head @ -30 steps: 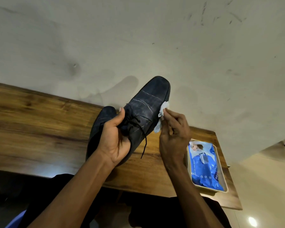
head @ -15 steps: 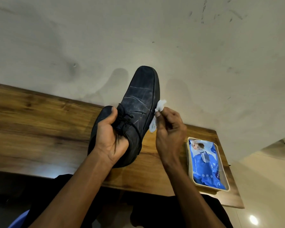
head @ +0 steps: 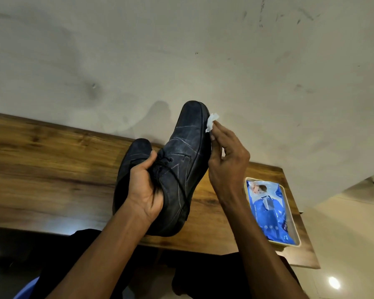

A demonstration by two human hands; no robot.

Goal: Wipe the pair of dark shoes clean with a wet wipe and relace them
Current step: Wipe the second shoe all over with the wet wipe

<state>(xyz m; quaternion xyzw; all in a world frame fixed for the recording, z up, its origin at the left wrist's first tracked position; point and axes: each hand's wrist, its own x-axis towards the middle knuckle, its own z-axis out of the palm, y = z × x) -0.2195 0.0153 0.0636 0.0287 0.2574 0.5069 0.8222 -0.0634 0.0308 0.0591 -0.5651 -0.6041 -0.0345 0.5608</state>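
Step in hand: wiping. The right hand [head: 227, 167] presses a white wipe [head: 211, 121] against the right edge of the held shoe [head: 188, 156], near the toe.
Left hand: the left hand [head: 144, 186] grips the shoe at its opening; thumb on the lace area, fingers curled round the collar.
Right-hand fingers: pressed together, pinching the wipe between thumb and fingertips.
Shoe position: raised above the surface [head: 52, 160], toe up and away from the person, heel low, just over the near edge.
Second shoe: the second shoe [head: 132, 160] lies on the surface behind and left of the held shoe, mostly hidden by the left hand.
Laces: a dark lace [head: 177, 180] is threaded through the eyelets of the held shoe and hangs loose down its side. Laces of the second shoe cannot be seen.
Progress, judged: early to middle. The held shoe's upper shows pale streaks and a dusty grey cast, so cleaning of it appears unfinished. Whether the second shoe has been wiped cannot be told.
Remaining, judged: finish this shoe, wipe the other if needed, relace both.
Supply: a blue wipe pack [head: 270, 210] sits in a cream tray [head: 288, 203] at the right end of the surface, well apart from the shoes.
Writing: white letters near the pack's lower right read "me"; the rest is cut off. Smaller print is illegible.
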